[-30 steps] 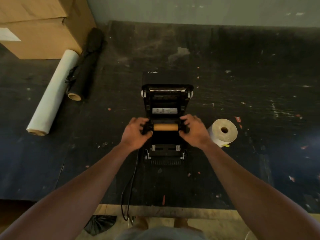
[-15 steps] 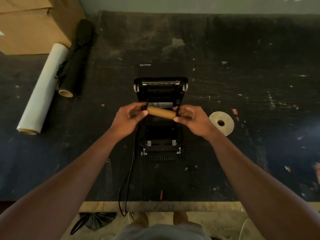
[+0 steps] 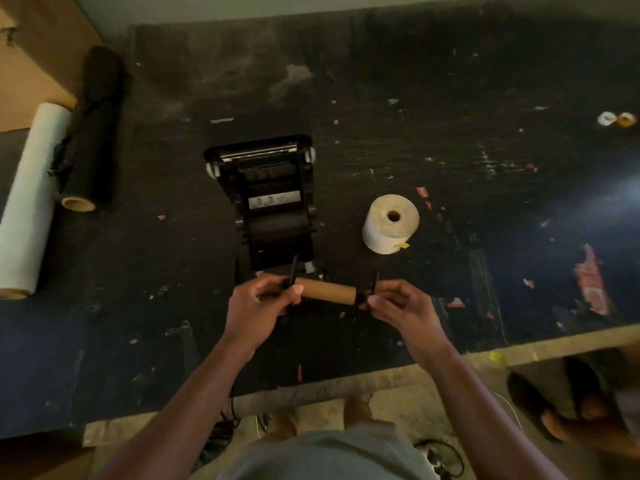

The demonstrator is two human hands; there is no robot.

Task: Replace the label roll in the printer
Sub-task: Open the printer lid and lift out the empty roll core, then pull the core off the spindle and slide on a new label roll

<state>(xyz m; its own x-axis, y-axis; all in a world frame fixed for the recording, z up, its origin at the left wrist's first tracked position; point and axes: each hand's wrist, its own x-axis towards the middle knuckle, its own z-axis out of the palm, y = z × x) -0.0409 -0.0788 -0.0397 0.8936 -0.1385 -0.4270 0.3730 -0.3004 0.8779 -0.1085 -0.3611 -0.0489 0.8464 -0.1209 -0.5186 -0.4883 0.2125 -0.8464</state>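
Observation:
The black label printer (image 3: 273, 206) stands open on the dark table, its roll bay bare. I hold the brown empty cardboard core (image 3: 327, 294) level in front of the printer, above the table. My left hand (image 3: 259, 306) grips the core's left end at a black holder flange (image 3: 293, 271). My right hand (image 3: 398, 306) pinches the black flange (image 3: 375, 284) at the right end, which sits a little apart from the core. A full white label roll (image 3: 389, 225) stands on the table just right of the printer.
A white film roll (image 3: 29, 199) and a black film roll (image 3: 93, 126) lie at the far left beside a cardboard box (image 3: 38, 57). Two small tape rolls (image 3: 616, 119) sit far right. The table's front edge (image 3: 346, 382) runs below my hands; a cable hangs there.
The core came up out of the printer bay and toward me, held by both hands. The right flange now stands off the core's end. The view shifted left and down.

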